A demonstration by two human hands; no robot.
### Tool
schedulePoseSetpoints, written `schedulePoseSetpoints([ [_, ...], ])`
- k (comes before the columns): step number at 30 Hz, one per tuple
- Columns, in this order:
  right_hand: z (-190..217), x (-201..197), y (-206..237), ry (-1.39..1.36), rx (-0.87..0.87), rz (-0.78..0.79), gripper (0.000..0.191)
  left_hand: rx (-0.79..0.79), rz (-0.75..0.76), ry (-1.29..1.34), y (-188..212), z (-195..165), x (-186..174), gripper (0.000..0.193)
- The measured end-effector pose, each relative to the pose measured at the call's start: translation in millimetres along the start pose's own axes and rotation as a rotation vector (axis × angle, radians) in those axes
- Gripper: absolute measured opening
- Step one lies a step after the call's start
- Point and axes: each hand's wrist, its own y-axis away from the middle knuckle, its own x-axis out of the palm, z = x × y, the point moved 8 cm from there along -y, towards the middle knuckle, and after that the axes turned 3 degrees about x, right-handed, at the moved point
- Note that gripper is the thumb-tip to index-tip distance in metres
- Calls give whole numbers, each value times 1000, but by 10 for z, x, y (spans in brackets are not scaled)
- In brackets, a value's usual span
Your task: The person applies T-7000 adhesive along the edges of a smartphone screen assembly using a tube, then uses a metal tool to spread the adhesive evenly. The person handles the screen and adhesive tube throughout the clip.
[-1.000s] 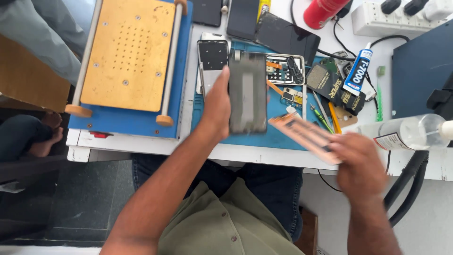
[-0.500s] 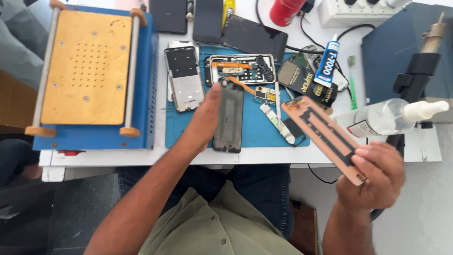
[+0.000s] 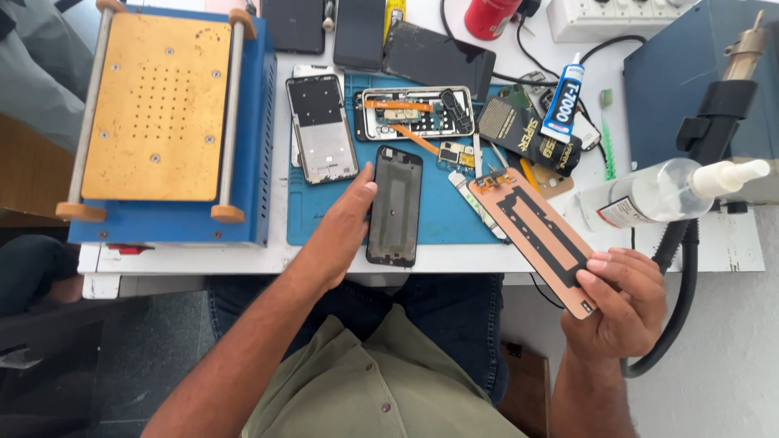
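Observation:
My left hand (image 3: 341, 231) grips a dark phone frame (image 3: 395, 207) by its left edge, holding it upright over the near edge of the blue work mat (image 3: 454, 219). My right hand (image 3: 621, 304) holds the lower corner of a copper-coloured panel with black cut-out strips (image 3: 535, 235), tilted out past the table's front edge. An opened phone with exposed parts (image 3: 418, 112) lies on the mat beyond the frame. A silver phone frame (image 3: 322, 128) lies to its left.
A blue heating machine with a tan perforated plate (image 3: 154, 109) fills the left of the table. A clear pump bottle (image 3: 657, 193), a glue tube (image 3: 561, 99), a black packet (image 3: 527, 134), dark phones (image 3: 438, 53), a red can (image 3: 491, 16) and a power strip (image 3: 617, 16) crowd the back and right.
My left hand has lowered the dark frame toward the table's near edge. My right hand has lifted the copper panel off the mat and drawn it out to the right.

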Motion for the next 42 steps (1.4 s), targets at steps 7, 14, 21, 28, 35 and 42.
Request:
schedulePoseSetpoints([
  [7,40,38,59,-37,-15,-1,12,145,28,-149,212,-212,101,71],
  [14,380,106,-20,42,-70,58,14,418,35,-584,452,-436,412,72],
  [21,928,325,-233,-14,-159,264,15,294,449,841,609,-511,1056,84],
  [28,1102,791,-309,-108,-341,790,67,282,508,899,528,-505,1198,94],
  [35,974,1069,-295,-102,-326,1085,118,254,487,898,464,-394,1220,91],
  [42,847,1232,-354,22,-208,957,125,250,547,902,474,-283,1204,86],
])
